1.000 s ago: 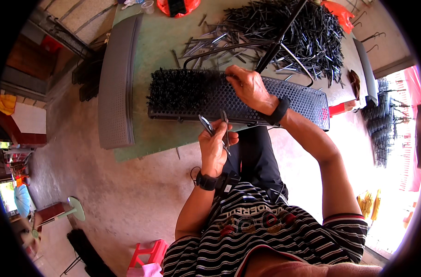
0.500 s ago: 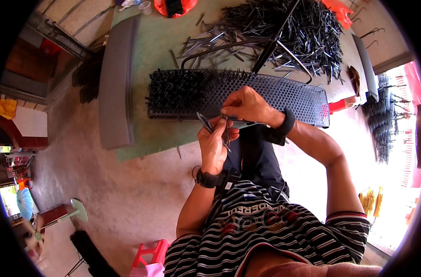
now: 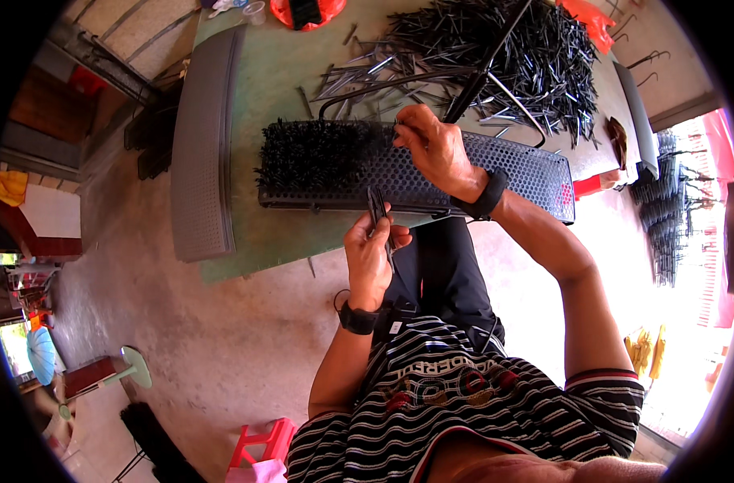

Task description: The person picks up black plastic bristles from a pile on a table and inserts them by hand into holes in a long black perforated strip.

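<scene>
A black perforated panel (image 3: 496, 171) lies across the near side of the table, its left part covered with black bristle tufts (image 3: 309, 154). Just in front of its near edge, my left hand (image 3: 373, 248) is closed around a few thin dark strips (image 3: 378, 211) that stick out past the fingers. My right hand (image 3: 436, 153) hangs over the panel near the edge of the tufted part, thumb and fingers pinched together. Whatever sits between those fingertips is too small to make out. Both wrists wear black bands.
A large heap of loose black strips (image 3: 528, 72) covers the far right of the green table (image 3: 270, 72). A thin black metal frame (image 3: 463, 101) rises behind the panel. Grey perforated sheets (image 3: 206, 153) are stacked at the left edge. A pink stool (image 3: 262, 443) stands low at left.
My right hand has moved up and away from my left hand to the far side of the panel. The strips in my left hand now point more upright.
</scene>
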A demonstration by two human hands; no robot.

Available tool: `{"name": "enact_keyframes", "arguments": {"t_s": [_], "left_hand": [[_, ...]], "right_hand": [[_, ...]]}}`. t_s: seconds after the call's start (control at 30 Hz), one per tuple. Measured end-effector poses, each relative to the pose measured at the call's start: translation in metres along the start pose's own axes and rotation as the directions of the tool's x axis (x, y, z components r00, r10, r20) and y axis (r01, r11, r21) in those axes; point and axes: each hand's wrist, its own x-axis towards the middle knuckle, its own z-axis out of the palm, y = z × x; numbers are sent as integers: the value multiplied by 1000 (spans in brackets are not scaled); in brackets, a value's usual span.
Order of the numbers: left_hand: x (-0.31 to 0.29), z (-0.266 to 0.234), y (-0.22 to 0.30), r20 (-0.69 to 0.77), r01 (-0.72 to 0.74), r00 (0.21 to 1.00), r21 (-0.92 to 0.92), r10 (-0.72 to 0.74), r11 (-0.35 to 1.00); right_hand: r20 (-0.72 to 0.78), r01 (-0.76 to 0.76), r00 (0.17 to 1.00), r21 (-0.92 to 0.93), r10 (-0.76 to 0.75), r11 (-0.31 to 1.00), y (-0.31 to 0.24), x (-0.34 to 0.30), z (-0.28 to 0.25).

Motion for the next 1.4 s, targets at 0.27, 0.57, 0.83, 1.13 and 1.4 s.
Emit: {"name": "enact_keyframes", "arguments": {"t_s": [0.27,0.57,0.83,1.13,1.4], "left_hand": [[3,-7,1,-14,41,999,-62,-42,997],[3,-13,4,1,19,1000,-177,-19,984],[12,-10,-6,50,58,998,-383,-42,922],[11,-18,-5,192,141,978,-351,-77,926],[4,-16,-4,-15,70,997,-92,-72,993]], "right_hand": [[145,245,967,-289,-211,926,19,4,2],[408,672,715,-181,-567,718,-19,-16,-14],[607,878,428,-104,-670,466,-18,-62,-15],[519,812,508,-20,-688,584,-6,-62,-12],[-42,-12,999,65,15,998,-18,-15,-7]]}}
